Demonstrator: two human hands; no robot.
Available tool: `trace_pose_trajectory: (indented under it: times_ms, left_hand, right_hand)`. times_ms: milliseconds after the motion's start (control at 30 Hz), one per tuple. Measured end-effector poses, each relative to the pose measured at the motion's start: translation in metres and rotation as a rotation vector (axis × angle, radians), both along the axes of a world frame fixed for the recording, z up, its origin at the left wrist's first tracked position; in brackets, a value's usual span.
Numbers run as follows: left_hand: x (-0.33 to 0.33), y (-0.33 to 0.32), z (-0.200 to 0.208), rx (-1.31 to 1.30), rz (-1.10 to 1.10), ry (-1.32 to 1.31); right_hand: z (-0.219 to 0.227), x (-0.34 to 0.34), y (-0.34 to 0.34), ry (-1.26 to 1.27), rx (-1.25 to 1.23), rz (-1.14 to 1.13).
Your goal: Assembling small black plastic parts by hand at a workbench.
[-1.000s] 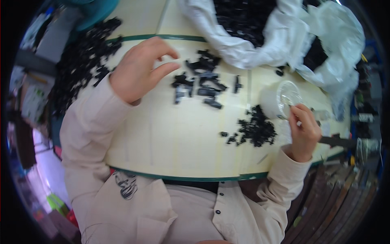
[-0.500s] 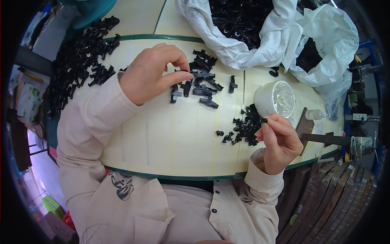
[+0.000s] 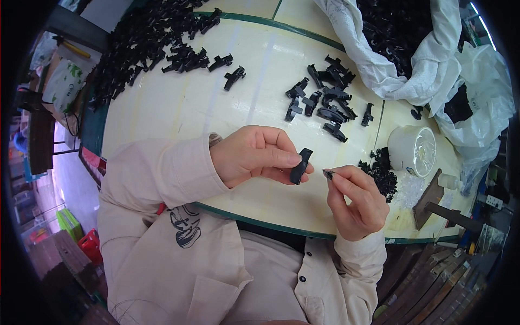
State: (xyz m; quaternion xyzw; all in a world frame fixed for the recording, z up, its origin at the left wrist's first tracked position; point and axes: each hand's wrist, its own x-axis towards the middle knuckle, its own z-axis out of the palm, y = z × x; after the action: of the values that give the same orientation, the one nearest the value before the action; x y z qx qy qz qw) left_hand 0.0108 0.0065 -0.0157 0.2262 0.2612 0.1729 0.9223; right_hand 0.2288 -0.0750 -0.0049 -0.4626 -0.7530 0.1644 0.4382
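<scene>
Part (image 3: 301, 167) was pinched in the left hand (image 3: 254, 157), a tiny piece (image 3: 328, 174) in the right hand (image 3: 358, 203), near the table's (image 3: 216, 111) front edge; steadiness seemed best.

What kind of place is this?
Probably a workshop: a heap of similar black parts lies on the table, an open white sack holds more black pieces, and the left hand holds a black part.

Looks smooth and glossy on the cream, green-edged tabletop (image 3: 179, 111). Glints with clear film (image 3: 424, 153) on the white cylindrical roll (image 3: 402, 149). Left of the roll, looks like satin plastic on the black curved piece (image 3: 301, 166); above, matt and woven on the white open-mouthed sack (image 3: 388, 81); above right, thin and crinkled on the translucent plastic bag (image 3: 489, 108).
</scene>
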Motion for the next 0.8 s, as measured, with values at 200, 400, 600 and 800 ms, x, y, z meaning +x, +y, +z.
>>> trace_pose_trajectory:
  times_ms: [200,400,600,800]
  left_hand:
    - [-0.002,-0.001,-0.008,-0.022,0.000,-0.032]
    - [0.001,0.000,0.000,0.004,-0.046,0.073]
    - [0.003,-0.005,0.005,0.362,0.049,0.291]
    - [0.001,0.004,0.013,0.267,-0.112,0.357]
  right_hand:
    - [0.003,-0.016,0.003,0.073,-0.081,-0.020]
    - [-0.006,-0.012,-0.001,0.159,-0.074,-0.047]
    - [-0.010,-0.010,-0.002,0.267,-0.103,-0.111]
    - [-0.012,-0.010,-0.003,0.320,-0.133,-0.109]
